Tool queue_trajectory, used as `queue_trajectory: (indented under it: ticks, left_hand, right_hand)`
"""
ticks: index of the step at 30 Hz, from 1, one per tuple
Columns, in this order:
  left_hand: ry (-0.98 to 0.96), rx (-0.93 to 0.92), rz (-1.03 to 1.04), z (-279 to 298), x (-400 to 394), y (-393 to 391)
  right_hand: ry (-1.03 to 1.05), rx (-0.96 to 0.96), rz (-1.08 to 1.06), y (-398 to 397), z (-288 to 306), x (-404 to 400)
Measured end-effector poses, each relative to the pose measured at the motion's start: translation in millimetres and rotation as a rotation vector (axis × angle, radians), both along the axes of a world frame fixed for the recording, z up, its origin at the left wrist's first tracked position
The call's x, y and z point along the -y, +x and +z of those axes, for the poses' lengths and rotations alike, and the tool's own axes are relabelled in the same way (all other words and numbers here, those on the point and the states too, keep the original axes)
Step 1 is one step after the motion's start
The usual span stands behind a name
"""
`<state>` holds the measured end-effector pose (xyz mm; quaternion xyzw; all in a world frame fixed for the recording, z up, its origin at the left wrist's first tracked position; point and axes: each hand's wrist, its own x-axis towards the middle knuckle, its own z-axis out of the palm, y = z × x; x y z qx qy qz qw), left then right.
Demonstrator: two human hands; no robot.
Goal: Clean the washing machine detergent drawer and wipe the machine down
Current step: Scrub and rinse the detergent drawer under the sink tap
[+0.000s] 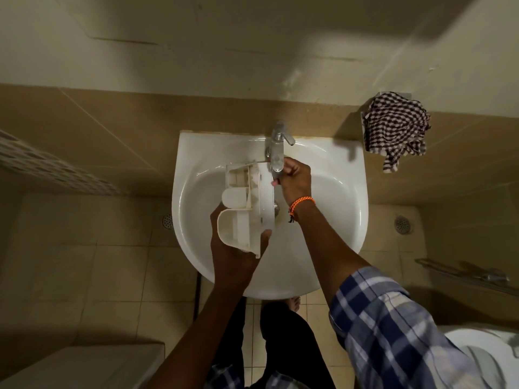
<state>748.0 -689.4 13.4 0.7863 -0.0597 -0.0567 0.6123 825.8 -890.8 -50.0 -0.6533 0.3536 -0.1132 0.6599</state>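
The white detergent drawer (pixel 247 203) is held on its side over the white basin (pixel 331 220), its compartments facing left. My left hand (pixel 233 256) grips its near, rounded end from below. My right hand (pixel 295 183) is at the drawer's far right edge, just under the chrome tap's (pixel 276 147) spout, with fingers curled against the drawer's front panel. An orange braided band circles that wrist.
A checked cloth (pixel 396 130) hangs on the wall right of the basin. A toilet (pixel 483 357) is at the lower right, below a metal rail (pixel 463 273). Floor drains (pixel 167 220) lie either side of the basin. A pale ledge (pixel 84 366) is at lower left.
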Motion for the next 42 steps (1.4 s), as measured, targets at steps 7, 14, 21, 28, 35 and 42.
queue_trajectory:
  ticks: [7,14,21,28,35,42]
  left_hand:
    - [-0.006,0.055,0.091,6.2,24.5,6.1]
    - [0.06,0.031,0.058,1.0,24.6,11.3]
    - [0.041,0.023,-0.02,0.3,17.9,-11.7]
    - [-0.126,-0.297,0.116,-8.9,4.8,-40.3]
    - [-0.581,-0.692,0.186,-18.6,17.2,-21.3]
    - [-0.917,-1.056,0.208,-34.2,39.9,-4.7]
  right_hand:
    - [-0.714,-0.032,0.246,-49.1,-5.3,-20.7]
    - [-1.093,-0.019,0.636,-99.2,-20.5,-13.0]
    - [-1.01,-0.179,0.536,-53.4,-1.1,-10.4]
    - [-0.989,-0.183,0.48,-90.9,2.6,8.2]
    - [-1.001,-0.441,0.542,-71.1,51.1,20.0]
    - [-1.366,-0.515,0.624,-58.5,62.6,7.6]
